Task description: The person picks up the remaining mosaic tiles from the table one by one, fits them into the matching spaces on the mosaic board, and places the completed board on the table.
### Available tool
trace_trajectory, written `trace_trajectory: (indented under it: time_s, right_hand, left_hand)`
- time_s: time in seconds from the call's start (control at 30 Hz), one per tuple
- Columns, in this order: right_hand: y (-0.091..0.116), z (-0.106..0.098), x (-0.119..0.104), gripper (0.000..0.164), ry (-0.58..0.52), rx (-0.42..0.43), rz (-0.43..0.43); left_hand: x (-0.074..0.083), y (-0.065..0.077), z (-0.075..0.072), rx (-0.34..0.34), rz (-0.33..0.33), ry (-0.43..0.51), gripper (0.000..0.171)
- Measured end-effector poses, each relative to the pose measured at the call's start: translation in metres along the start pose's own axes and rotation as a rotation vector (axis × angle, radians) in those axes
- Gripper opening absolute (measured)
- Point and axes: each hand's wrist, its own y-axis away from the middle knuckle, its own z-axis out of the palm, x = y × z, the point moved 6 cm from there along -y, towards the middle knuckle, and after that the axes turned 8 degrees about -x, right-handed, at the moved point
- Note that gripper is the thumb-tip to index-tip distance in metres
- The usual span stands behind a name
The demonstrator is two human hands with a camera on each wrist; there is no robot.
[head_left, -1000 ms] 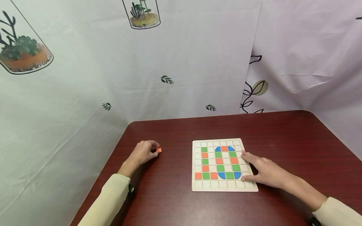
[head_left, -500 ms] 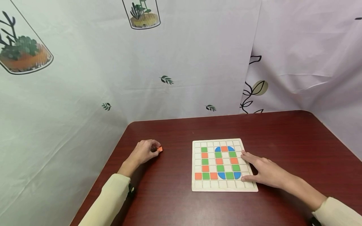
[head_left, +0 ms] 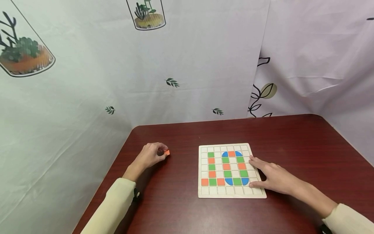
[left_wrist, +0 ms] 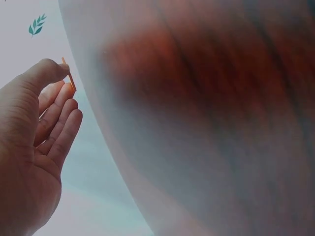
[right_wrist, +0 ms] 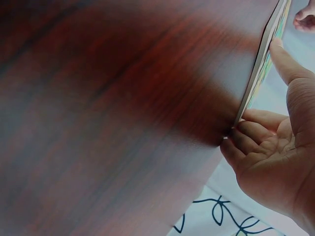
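Observation:
On the left of the head view, my left hand (head_left: 149, 156) pinches a small orange square tile (head_left: 167, 152) between thumb and fingertips, over the table. The left wrist view shows that thin tile (left_wrist: 69, 73) edge-on, with the other fingers loosely bent. To the right lies a pale gridded board (head_left: 220, 192). Green and orange squares form a column with a base row on it, beside a ring with blue rounded corners. My right hand (head_left: 274, 177) rests at the board's right edge, thumb and fingers spread. In the right wrist view, the hand (right_wrist: 275, 137) touches the board's edge (right_wrist: 256, 73).
The dark red-brown table (head_left: 175, 208) carries the board. Behind and to the left hangs a pale cloth (head_left: 190, 65) printed with leaves and potted plants, close to the table's far and left edges.
My left hand has shifted slightly right and away from me, carrying the orange tile. The right hand and the board stay where they were.

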Motion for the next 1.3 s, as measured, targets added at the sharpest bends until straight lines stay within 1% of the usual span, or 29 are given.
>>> trace_trajectory:
  time_s: [0.23,0.5,0.63,0.77,0.9,1.07,1.3]
  right_hand:
    - [0.000,0.000,0.000,0.101,0.000,0.001,-0.002]
    - [0.000,0.000,0.000,0.101,-0.001,0.000,0.000]
    - [0.000,0.000,-0.001,0.101,-0.003,-0.001,0.002]
    - [-0.001,0.000,-0.001,0.101,-0.004,-0.002,0.003]
    - [-0.001,0.000,-0.001,0.101,-0.005,-0.002,0.005]
    - [0.000,0.000,0.000,0.101,-0.001,0.002,0.007]
    - [-0.001,0.001,0.000,0.100,0.002,0.003,0.004]
  left_hand:
    - [0.006,-0.005,-0.002,0.008,0.037,0.000,0.019]
    - [0.020,-0.013,-0.004,0.015,0.093,0.004,0.018]
    - [0.026,-0.017,-0.005,0.010,0.105,0.012,0.017]
    - [0.032,-0.022,-0.005,0.001,0.111,0.001,0.018]
    - [0.040,-0.027,-0.005,-0.007,0.126,0.003,0.021]
    - [0.052,-0.036,-0.002,-0.019,0.131,0.011,0.023]
    - [0.067,-0.046,0.005,-0.037,0.142,0.004,0.022]
